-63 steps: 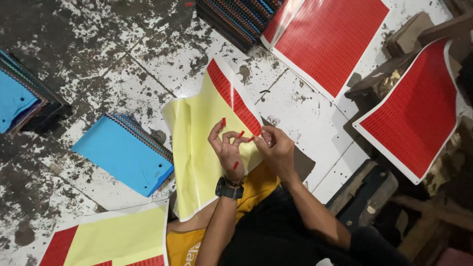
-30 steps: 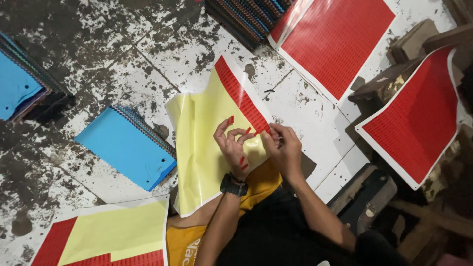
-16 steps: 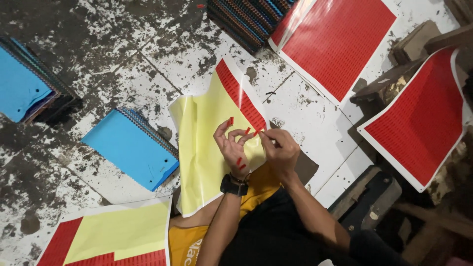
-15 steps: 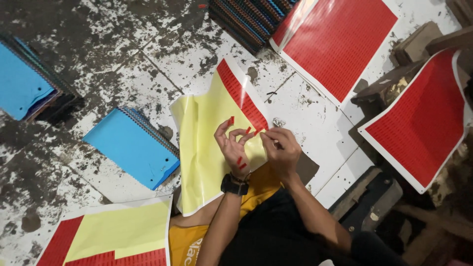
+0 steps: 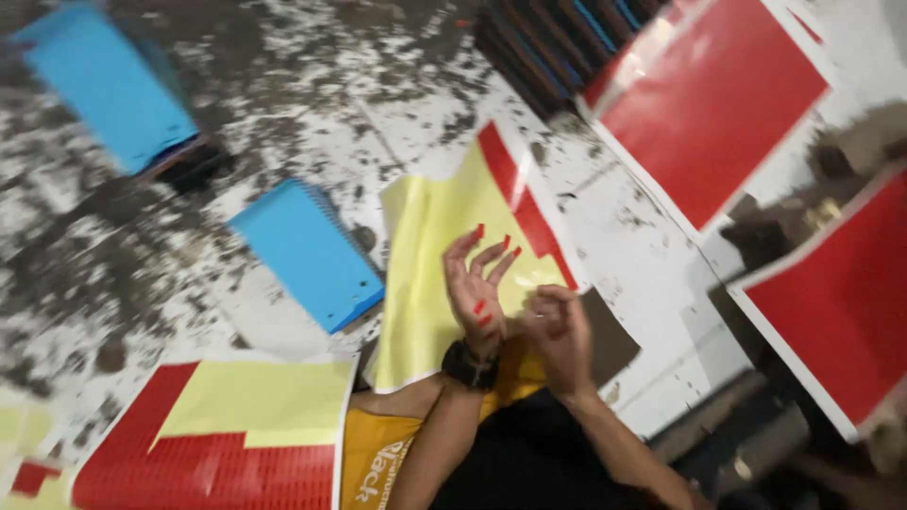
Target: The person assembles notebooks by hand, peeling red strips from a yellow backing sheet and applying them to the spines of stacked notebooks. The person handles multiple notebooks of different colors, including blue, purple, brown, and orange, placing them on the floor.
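Left hand (image 5: 478, 283) open, small red stickers on its fingertips and palm, right hand (image 5: 559, 332) curled beside it, grip unclear in the blur, both over the yellow sheet (image 5: 444, 274), blue notebook (image 5: 304, 253) at nine o'clock, red sheets (image 5: 709, 104) at two o'clock, another blue stack (image 5: 109, 87) at ten o'clock

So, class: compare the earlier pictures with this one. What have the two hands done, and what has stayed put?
The left hand has opened, fingers spread, with small red stickers on its fingertips and palm. The right hand has drawn back from the yellow backing sheet with a red strip towards the left palm. The blue spiral notebook and glossy red sticker sheets lie as before.
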